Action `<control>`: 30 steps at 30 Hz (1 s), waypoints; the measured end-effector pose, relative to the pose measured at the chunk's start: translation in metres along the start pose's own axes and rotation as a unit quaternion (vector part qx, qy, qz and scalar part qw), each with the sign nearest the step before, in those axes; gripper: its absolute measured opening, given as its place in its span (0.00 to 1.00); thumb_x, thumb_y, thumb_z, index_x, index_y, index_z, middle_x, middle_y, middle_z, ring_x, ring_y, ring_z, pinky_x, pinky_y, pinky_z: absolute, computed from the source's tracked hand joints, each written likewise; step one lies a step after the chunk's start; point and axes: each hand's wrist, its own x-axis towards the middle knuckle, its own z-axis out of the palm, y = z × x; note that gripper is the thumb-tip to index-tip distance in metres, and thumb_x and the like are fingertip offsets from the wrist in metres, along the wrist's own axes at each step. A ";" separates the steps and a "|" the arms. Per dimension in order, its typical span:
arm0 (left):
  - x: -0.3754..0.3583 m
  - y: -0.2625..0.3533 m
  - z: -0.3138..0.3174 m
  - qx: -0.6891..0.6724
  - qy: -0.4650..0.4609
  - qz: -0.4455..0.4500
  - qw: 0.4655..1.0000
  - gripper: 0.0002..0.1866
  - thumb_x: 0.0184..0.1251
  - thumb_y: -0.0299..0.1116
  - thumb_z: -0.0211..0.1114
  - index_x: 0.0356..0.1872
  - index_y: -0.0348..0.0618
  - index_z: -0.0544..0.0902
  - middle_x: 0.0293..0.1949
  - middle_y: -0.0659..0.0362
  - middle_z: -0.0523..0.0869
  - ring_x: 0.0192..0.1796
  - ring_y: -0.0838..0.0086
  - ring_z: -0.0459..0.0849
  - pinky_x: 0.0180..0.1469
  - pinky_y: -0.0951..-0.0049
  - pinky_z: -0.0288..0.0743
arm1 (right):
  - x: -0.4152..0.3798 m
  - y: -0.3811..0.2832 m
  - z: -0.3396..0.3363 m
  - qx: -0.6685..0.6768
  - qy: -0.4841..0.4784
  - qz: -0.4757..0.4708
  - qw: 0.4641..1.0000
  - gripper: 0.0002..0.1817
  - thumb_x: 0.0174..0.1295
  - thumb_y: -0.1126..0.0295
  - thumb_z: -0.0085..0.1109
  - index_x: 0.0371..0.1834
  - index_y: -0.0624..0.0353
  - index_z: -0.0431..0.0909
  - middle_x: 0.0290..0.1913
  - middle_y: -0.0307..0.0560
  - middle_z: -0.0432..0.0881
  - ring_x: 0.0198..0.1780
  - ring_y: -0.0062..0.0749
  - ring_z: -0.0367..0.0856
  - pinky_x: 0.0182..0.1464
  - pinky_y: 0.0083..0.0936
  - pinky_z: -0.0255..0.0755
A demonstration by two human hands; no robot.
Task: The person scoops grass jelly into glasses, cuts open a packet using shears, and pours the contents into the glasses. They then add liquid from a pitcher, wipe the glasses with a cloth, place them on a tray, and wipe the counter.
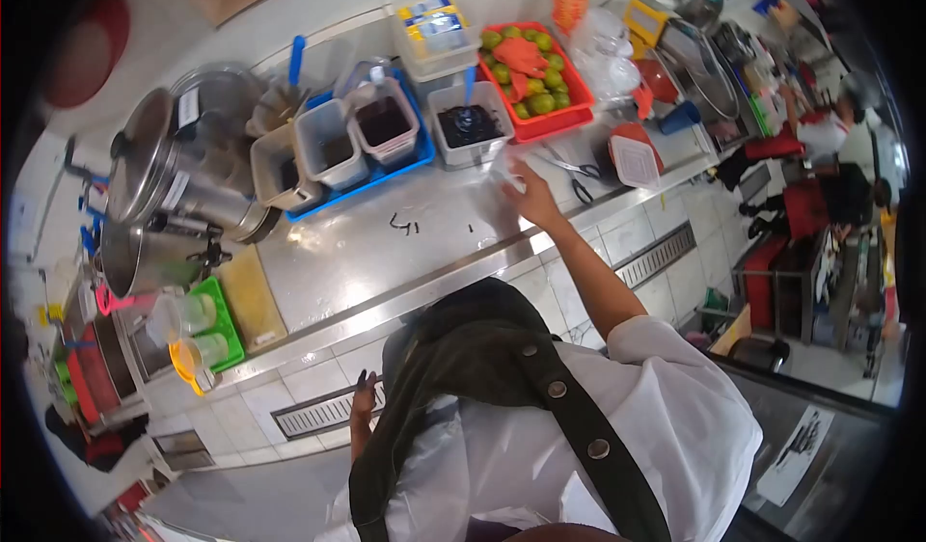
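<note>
My right hand point(527, 196) reaches over the steel counter point(371, 262), its fingers apart and slightly blurred. It is just below a clear plastic container point(475, 154) with dark contents and a blue-handled utensil point(470, 87) in it. I see nothing in this hand. To its right lie black-handled scissors point(583, 170). My left hand point(363, 403) is low beside the apron point(463, 349), partly hidden by it. Its fingers look closed, with a small dark thing at their tips that I cannot make out. A few dark strips point(404, 224) lie on the counter.
Grey containers point(329, 147) of dark contents stand in a blue tray point(422, 153). A red basket point(577, 94) of green limes is at the back, near a white-lidded tub point(637, 162). Large steel pots point(145, 156) and a green tray point(226, 322) are left. People work at far right.
</note>
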 end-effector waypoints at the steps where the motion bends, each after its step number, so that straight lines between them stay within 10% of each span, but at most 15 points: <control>1: 0.000 0.024 0.000 -0.010 -0.043 0.030 0.999 0.32 0.78 0.46 0.55 0.74 0.36 0.64 0.55 0.52 0.85 0.54 0.71 0.82 0.55 0.70 0.75 | -0.008 0.019 -0.028 -0.227 -0.022 -0.048 0.972 0.30 0.62 0.66 0.65 0.69 0.55 0.73 0.62 0.58 0.77 0.62 0.51 0.78 0.62 0.38 0.73; 2: -0.001 0.048 0.000 -0.022 -0.086 0.059 0.994 0.32 0.77 0.46 0.58 0.73 0.36 0.67 0.53 0.53 0.86 0.53 0.72 0.83 0.55 0.70 0.75 | -0.019 0.035 -0.046 -0.341 0.029 0.005 0.940 0.24 0.55 0.72 0.63 0.58 0.58 0.81 0.64 0.59 0.76 0.61 0.56 0.77 0.62 0.42 0.73; 5: -0.050 0.186 0.014 0.036 -0.169 0.122 0.977 0.28 0.76 0.44 0.60 0.68 0.37 0.73 0.52 0.55 0.86 0.52 0.71 0.84 0.60 0.68 0.74 | -0.029 0.079 -0.087 -0.475 0.131 0.059 0.868 0.32 0.56 0.69 0.59 0.69 0.50 0.72 0.72 0.58 0.67 0.73 0.51 0.65 0.72 0.58 0.57; 10: -0.028 0.336 0.130 0.025 -0.289 0.362 0.886 0.15 0.77 0.33 0.61 0.58 0.38 0.79 0.46 0.60 0.84 0.48 0.76 0.83 0.54 0.74 0.78 | -0.004 0.082 -0.139 -0.443 -0.035 0.103 0.890 0.32 0.53 0.63 0.66 0.65 0.50 0.73 0.58 0.53 0.76 0.65 0.53 0.72 0.69 0.60 0.62; 14: 0.040 0.446 0.286 0.316 -0.078 0.561 0.761 0.32 0.62 0.42 0.73 0.65 0.40 0.74 0.63 0.48 0.77 0.65 0.56 0.76 0.66 0.58 0.71 | -0.013 0.112 -0.166 -0.327 -0.074 0.047 0.941 0.26 0.44 0.67 0.71 0.49 0.58 0.76 0.47 0.61 0.77 0.50 0.61 0.79 0.53 0.52 0.76; 18: 0.045 0.501 0.348 0.475 0.044 0.545 0.689 0.48 0.55 0.46 0.77 0.75 0.45 0.62 0.72 0.46 0.67 0.74 0.51 0.64 0.72 0.49 0.61 | -0.032 0.093 -0.172 -0.213 0.042 0.065 0.974 0.15 0.51 0.77 0.64 0.44 0.62 0.79 0.46 0.60 0.75 0.46 0.61 0.79 0.50 0.47 0.76; 25: 0.033 0.520 0.369 0.361 -0.020 0.400 0.842 0.47 0.46 0.36 0.83 0.69 0.45 0.67 0.61 0.44 0.76 0.63 0.52 0.77 0.64 0.56 0.71 | -0.032 0.100 -0.144 -0.310 0.158 0.095 0.933 0.20 0.66 0.68 0.57 0.60 0.59 0.77 0.61 0.62 0.73 0.60 0.60 0.75 0.59 0.47 0.73; 28: 0.058 0.502 0.357 0.122 -0.179 0.473 0.854 0.21 0.54 0.25 0.75 0.50 0.40 0.79 0.47 0.51 0.83 0.52 0.57 0.83 0.57 0.63 0.76 | -0.021 0.082 -0.149 -0.348 0.117 0.077 0.927 0.21 0.70 0.56 0.57 0.58 0.58 0.80 0.63 0.60 0.74 0.61 0.59 0.74 0.63 0.50 0.68; 30: -0.002 0.503 0.328 0.073 -0.191 0.485 0.851 0.14 0.57 0.21 0.71 0.44 0.40 0.82 0.44 0.53 0.83 0.50 0.58 0.83 0.54 0.65 0.77 | -0.009 0.068 -0.160 -0.076 0.088 0.034 0.993 0.22 0.73 0.53 0.53 0.57 0.60 0.81 0.53 0.61 0.83 0.53 0.56 0.81 0.58 0.44 0.73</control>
